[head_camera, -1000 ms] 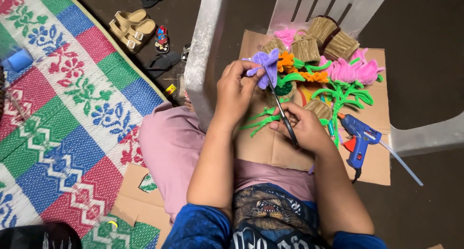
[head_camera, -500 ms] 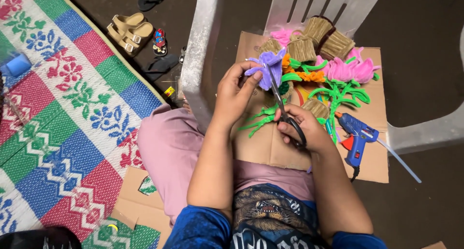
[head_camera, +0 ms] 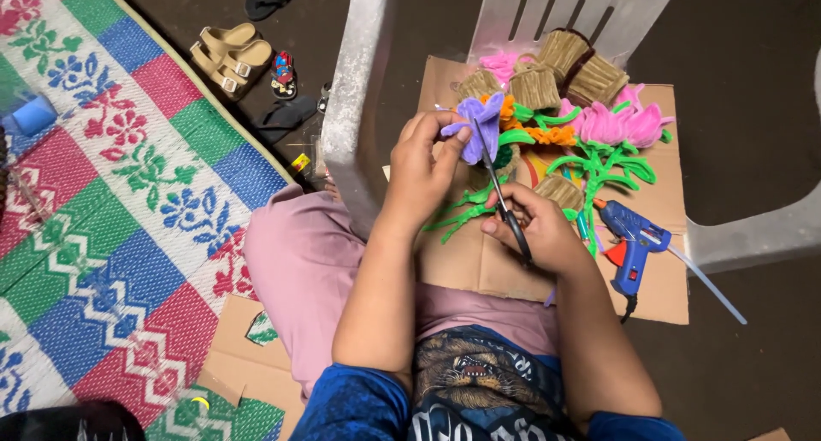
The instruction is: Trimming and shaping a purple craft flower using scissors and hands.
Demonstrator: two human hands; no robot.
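We see our left hand (head_camera: 419, 163) pinching a purple pipe-cleaner flower (head_camera: 477, 126) by its lower petals, its grip clenched on the flower and holding it up just above the cardboard sheet (head_camera: 479, 261). Our right hand (head_camera: 539, 231) is closed around the black handles of a pair of scissors (head_camera: 500, 193), whose thin blades run up toward eleven o'clock and meet the flower's underside; we cannot tell whether the blades are parted.

The cardboard lies on the seat of a white plastic chair (head_camera: 359, 90), whose slatted back stands at twelve o'clock and whose arms frame the work at nine and three o'clock. The seat serves as our counter. Just past the flower, at one o'clock from the hands, sit pink pipe-cleaner tulips (head_camera: 620, 123) on green stems, orange blooms (head_camera: 556, 136) and several tan ribbed bundles (head_camera: 581, 65). A loose green stem piece (head_camera: 457, 214) lies between our two hands. At three o'clock from the right hand rests a blue glue gun (head_camera: 637, 240) with a clear glue stick poking out toward four o'clock.

The room's floor is dark. At nine o'clock spreads a woven mat (head_camera: 111, 201) in red, green, blue and white flower bands, and at eleven o'clock, off the mat, lie tan sandals (head_camera: 231, 52) and dark flip-flops. Pink trousers cover our knee beside the chair arm
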